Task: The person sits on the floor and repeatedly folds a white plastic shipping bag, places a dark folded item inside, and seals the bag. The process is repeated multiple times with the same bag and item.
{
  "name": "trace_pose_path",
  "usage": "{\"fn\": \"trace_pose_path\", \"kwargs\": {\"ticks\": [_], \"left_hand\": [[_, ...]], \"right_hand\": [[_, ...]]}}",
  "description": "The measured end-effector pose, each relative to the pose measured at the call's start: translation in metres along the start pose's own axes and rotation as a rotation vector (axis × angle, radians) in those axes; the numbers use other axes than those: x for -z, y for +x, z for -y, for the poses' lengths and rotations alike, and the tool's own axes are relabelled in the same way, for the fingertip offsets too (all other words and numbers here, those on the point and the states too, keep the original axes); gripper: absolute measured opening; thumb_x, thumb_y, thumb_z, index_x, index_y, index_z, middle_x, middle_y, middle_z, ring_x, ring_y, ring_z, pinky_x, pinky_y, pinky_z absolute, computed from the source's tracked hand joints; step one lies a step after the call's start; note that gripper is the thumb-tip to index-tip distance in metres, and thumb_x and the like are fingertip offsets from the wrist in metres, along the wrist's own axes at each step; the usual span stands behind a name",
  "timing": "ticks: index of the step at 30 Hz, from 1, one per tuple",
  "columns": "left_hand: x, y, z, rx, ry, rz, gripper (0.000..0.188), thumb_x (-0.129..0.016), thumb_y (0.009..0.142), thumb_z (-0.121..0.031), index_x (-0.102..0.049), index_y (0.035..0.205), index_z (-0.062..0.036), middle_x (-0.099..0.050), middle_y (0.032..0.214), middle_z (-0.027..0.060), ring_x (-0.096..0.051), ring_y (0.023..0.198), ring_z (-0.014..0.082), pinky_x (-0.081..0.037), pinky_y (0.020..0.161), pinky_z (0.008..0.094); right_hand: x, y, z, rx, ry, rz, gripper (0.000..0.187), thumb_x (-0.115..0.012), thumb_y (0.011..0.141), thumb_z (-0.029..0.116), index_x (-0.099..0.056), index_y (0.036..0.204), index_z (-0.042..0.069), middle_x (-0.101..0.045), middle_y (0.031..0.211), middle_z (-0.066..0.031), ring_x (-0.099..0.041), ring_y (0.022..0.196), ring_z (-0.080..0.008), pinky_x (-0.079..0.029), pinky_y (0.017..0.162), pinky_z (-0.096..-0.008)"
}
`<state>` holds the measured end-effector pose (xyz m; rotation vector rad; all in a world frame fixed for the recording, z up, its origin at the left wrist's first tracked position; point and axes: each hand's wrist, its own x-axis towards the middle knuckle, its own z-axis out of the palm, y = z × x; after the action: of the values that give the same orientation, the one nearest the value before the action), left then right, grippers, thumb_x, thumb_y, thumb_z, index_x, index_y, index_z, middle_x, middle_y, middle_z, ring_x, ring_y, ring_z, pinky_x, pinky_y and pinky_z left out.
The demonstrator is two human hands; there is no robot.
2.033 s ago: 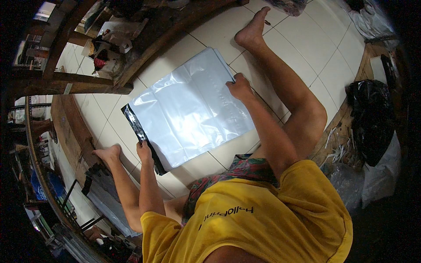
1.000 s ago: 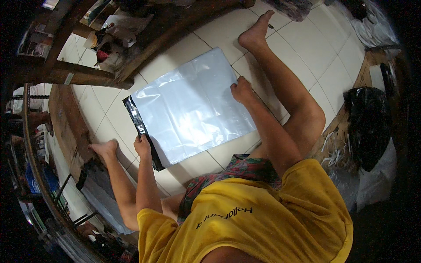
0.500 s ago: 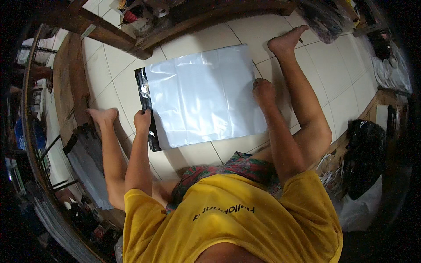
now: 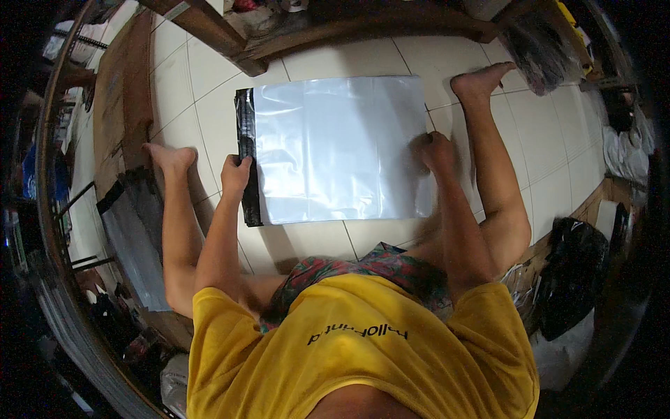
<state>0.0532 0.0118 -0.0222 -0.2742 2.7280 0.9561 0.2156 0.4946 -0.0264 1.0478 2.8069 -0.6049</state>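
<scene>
A large silvery-white plastic mailing bag [image 4: 335,150] lies flat between my spread legs, with a black strip [image 4: 246,126] running down its left side. My left hand [image 4: 237,173] is closed on that strip, about midway along, thumb on top. At the bag's right edge, my right hand [image 4: 437,150] is closed with its fingers against the plastic; its fingertips are in shadow. Faint creases and shiny reflections cross the bag's surface.
Pale floor tiles [image 4: 307,246] surround the bag. Beyond it stands a wooden frame [image 4: 363,38]. At left are a wooden board [image 4: 122,91] and grey plastic bags [image 4: 143,237]; at right sits a black plastic bag [image 4: 574,272].
The whole view has turned slightly, so the mailing bag appears straighter and further right. Both hands keep to its left and right edges.
</scene>
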Motion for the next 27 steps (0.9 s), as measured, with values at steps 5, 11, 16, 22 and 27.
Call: {"fn": "trace_pose_path", "kwargs": {"ticks": [5,11,16,22,27], "left_hand": [[-0.020,0.009,0.016,0.007,0.161,-0.041,0.049,-0.068,0.082,-0.031,-0.063,0.110,0.0092,-0.063,0.103,0.0328,-0.066,0.098,0.0437,-0.053,0.088,0.0492],[-0.002,-0.028,-0.035,0.027,-0.053,-0.044,0.056,-0.068,0.085,-0.031,-0.057,0.120,0.0117,-0.064,0.110,0.0343,-0.066,0.103,0.0444,-0.051,0.094,0.0470],[0.002,-0.040,-0.025,0.032,0.014,-0.158,0.049,-0.067,0.085,-0.027,-0.060,0.116,0.0097,-0.070,0.099,0.0303,-0.068,0.098,0.0446,-0.053,0.089,0.0477],[0.001,-0.032,-0.026,0.030,0.121,-0.029,0.044,-0.066,0.086,-0.025,-0.063,0.118,0.0049,-0.070,0.103,0.0289,-0.068,0.101,0.0449,-0.052,0.093,0.0476],[-0.001,-0.026,-0.006,0.062,0.034,0.006,0.056,-0.067,0.086,-0.026,-0.056,0.132,0.0047,-0.066,0.116,0.0316,-0.063,0.114,0.0449,-0.048,0.101,0.0464]], "right_hand": [[0.010,0.001,0.017,0.013,-0.041,0.075,0.030,-0.065,0.088,0.027,-0.067,0.106,0.003,-0.070,0.106,-0.0227,-0.068,0.104,-0.0397,-0.054,0.091,-0.0502],[0.030,0.009,0.014,0.102,-0.042,0.179,0.036,-0.055,0.091,0.023,-0.065,0.115,-0.001,-0.068,0.114,-0.0274,-0.065,0.109,-0.0450,-0.052,0.094,-0.0518],[0.036,0.000,0.030,0.060,0.121,0.110,0.033,-0.052,0.091,0.014,-0.060,0.119,-0.001,-0.069,0.109,-0.0285,-0.065,0.104,-0.0493,-0.052,0.092,-0.0552],[0.015,0.014,0.028,0.139,0.008,0.087,0.047,-0.055,0.090,0.009,-0.040,0.134,0.002,-0.067,0.102,-0.0363,-0.065,0.101,-0.0524,-0.053,0.087,-0.0583],[0.017,0.025,0.026,0.180,-0.050,0.177,0.052,-0.059,0.090,0.012,-0.037,0.136,0.002,-0.065,0.109,-0.0368,-0.065,0.101,-0.0523,-0.053,0.087,-0.0584]]}}
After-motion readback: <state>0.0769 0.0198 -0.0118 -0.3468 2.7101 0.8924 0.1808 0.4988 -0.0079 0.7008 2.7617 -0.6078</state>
